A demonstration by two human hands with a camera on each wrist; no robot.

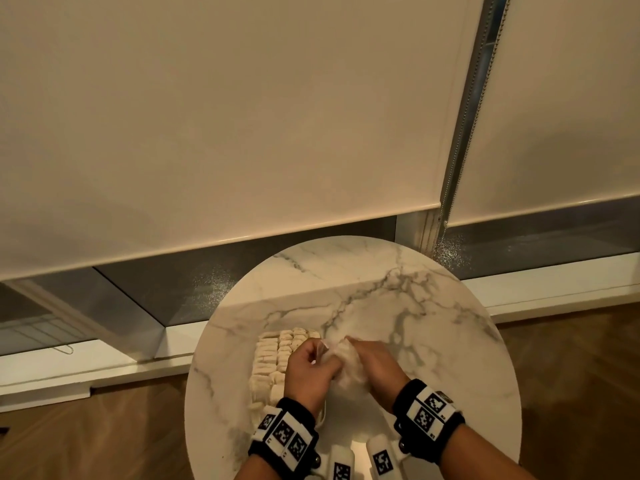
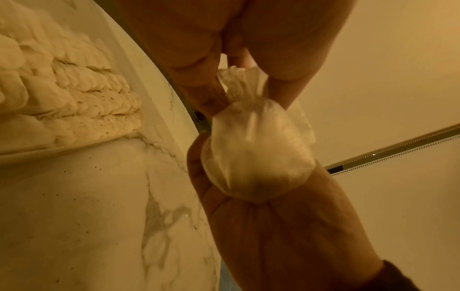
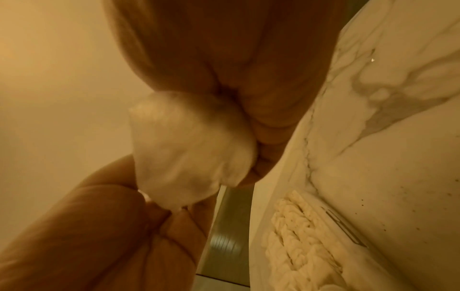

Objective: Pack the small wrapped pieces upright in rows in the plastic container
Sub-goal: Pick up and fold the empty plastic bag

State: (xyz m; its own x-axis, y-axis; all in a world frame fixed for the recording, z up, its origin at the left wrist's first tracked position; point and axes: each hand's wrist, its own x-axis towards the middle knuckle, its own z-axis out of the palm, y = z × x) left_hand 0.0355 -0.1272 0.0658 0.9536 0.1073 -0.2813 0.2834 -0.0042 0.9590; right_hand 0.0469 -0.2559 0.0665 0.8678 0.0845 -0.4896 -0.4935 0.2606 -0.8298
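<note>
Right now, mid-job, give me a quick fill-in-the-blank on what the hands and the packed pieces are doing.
1. Both hands hold one small clear plastic ____ above the table.
2. The left hand pinches its twisted ____, while the right hand cups its round body.
3. The wrapped pieces stand packed in ____ inside the container.
4. The tabletop has a ____ pattern with grey veins.

Missing words: bag; neck; rows; marble
</note>
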